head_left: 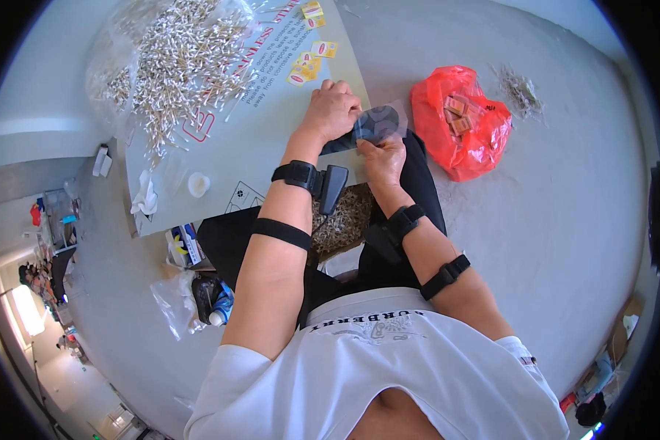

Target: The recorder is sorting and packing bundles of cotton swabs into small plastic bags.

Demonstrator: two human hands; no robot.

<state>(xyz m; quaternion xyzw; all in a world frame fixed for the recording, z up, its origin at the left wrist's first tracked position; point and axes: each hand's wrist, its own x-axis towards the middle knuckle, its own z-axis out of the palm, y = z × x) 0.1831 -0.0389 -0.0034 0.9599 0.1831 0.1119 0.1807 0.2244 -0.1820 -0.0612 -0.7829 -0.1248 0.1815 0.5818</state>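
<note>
My right hand (385, 158) is closed on a small clear plastic bag (380, 123), its thumb pressed against the near side. The see-through bag lies over my dark trousers, beside the table's edge. Just left of it, my left hand (330, 111) has its fingers curled in, with the fingertips at the bag's left side. What those fingers pinch, if anything, is hidden. A big heap of white-tipped cotton swabs (187, 66) spills from a clear bag at the far left of the table (271, 136).
Yellow-and-white cards (304, 67) lie beyond my left hand. A red plastic bag (455, 147) with small packs sits on the floor at right, near a scattered pile (521, 92). A box of swabs (341, 224) stands between my legs. A white round lid (199, 185) rests on the table.
</note>
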